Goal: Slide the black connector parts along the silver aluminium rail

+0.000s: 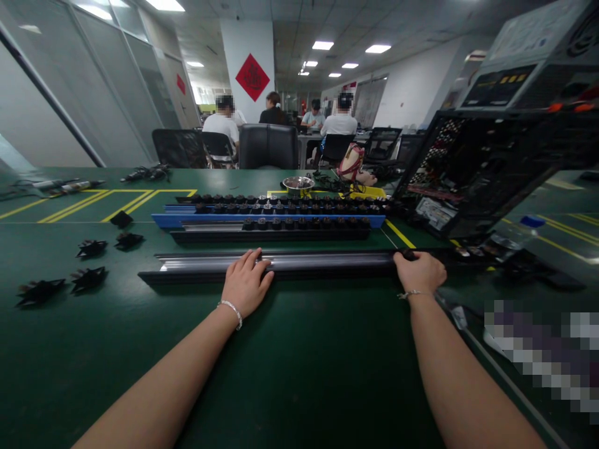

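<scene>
A long black channel rail (322,262) with a shiny grey inner trough lies crosswise on the table in front of me. My left hand (248,284) rests across its middle, fingers spread and lying on the rail. At the rail's right end, my right hand (421,272) is closed around a small black part (410,254), mostly hidden by the fingers. Just behind are a black rail (210,236) and a blue rail (299,219), with rows of small black parts along them. Several loose black pronged pieces (88,279) lie to the left.
An opened computer case (449,168) stands at the right, with a boxy metal unit (505,68) on top. Near it is a clear bottle with a blue cap (532,221). A metal bowl (298,183) and cables sit at the back. People sit beyond an office chair (268,146).
</scene>
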The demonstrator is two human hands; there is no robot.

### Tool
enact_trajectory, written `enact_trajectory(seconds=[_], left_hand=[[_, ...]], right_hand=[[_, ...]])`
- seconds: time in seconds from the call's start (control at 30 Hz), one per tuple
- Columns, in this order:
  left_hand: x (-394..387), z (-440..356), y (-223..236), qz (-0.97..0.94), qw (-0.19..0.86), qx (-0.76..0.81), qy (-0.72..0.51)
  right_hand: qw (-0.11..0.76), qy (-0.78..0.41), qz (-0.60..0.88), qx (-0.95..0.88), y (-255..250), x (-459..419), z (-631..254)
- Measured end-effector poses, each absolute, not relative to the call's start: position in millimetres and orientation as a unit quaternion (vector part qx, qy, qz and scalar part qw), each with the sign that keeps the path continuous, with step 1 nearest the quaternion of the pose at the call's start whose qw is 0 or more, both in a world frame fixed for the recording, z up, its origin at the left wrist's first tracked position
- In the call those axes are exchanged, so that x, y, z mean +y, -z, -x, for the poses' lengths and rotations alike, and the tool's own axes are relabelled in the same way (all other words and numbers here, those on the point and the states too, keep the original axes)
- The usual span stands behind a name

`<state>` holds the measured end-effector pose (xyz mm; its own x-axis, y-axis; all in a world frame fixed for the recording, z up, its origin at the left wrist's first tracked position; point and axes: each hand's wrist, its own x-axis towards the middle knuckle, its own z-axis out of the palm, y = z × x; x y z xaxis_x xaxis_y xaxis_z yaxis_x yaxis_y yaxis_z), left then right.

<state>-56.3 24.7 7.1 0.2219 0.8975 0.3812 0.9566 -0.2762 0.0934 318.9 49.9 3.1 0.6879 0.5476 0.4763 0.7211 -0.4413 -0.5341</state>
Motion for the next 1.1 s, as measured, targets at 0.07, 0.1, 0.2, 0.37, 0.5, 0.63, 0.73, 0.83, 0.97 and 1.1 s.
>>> enact_trajectory(seconds=[0.07,0.1,0.2,0.37,0.5,0.63,0.73,0.83,0.97,1.1], left_hand=[[25,56,-7,0.777,0.082,-0.596,0.184],[24,56,-7,0.777,0.082,-0.596,0.184],[24,56,-8,0.777,0.080,-0.597,0.182],[25,57,-7,0.777,0.083,-0.597,0.181],[25,57,-6,0.777,0.081,-0.596,0.184],[25,57,-7,0.778,0.080,-0.596,0.183],[25,56,-7,0.777,0.078,-0.596,0.186],[25,56,-8,0.775,0.077,-0.598,0.189],[25,56,-8,0.775,0.079,-0.598,0.186],[25,56,-7,0.776,0.079,-0.597,0.187]], right_hand=[[0.367,0.114,0.842,-0.378,-4,49,-316],[0.366,0.114,0.843,-0.378,-4,49,-314],[0.359,0.110,0.842,-0.387,-5,49,-308],[0.338,0.097,0.834,-0.424,-6,48,-301],[0.336,0.100,0.821,-0.451,-6,47,-296],[0.328,0.101,0.813,-0.471,-7,46,-291],[0.327,0.097,0.810,-0.477,-7,47,-290],[0.320,0.097,0.811,-0.479,-8,48,-292],[0.306,0.088,0.810,-0.492,-10,48,-289],[0.302,0.080,0.793,-0.523,-13,47,-277]])
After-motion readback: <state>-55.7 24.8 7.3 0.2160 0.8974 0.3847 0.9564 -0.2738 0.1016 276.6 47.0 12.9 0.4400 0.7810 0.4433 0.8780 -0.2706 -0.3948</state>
